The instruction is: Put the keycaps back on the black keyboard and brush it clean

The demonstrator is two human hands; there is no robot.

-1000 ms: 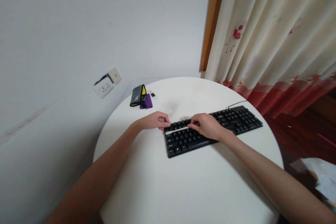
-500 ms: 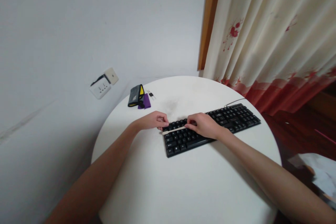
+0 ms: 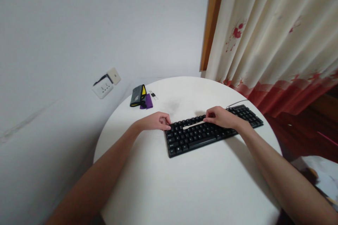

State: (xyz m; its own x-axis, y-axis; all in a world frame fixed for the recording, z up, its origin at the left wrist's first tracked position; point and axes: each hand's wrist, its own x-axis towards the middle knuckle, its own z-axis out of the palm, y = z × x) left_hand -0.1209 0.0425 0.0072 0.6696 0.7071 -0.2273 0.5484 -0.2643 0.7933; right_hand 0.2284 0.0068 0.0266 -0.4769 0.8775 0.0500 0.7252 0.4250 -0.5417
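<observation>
A black keyboard (image 3: pixel 200 140) lies slantwise on a white round table (image 3: pixel 158 182). My left hand (image 3: pixel 155 122) is at its far left corner, with thumb and fingers closed on the edge. Between the thumb and fingers of my right hand (image 3: pixel 220 116) is a slim, pale cleaning swab (image 3: pixel 194 125). The swab points left, low over the upper rows of keys, and its wider tip is near or on them; whether it touches is hard to tell. My right hand and wrist cover part of the keyboard's middle.
Toward the back left of the table sit a folded grey pouch with yellow lining (image 3: pixel 137 96), a purple cloth (image 3: pixel 147 102) and a small dark item (image 3: pixel 153 95). A cable (image 3: pixel 237 102) runs behind the keyboard. Wall sockets (image 3: pixel 102 88) and a curtain (image 3: pixel 253 42) are beyond.
My right hand has moved to the right along the keyboard with the swab, whose tip has left the keyboard's left edge. My left hand stays at the corner.
</observation>
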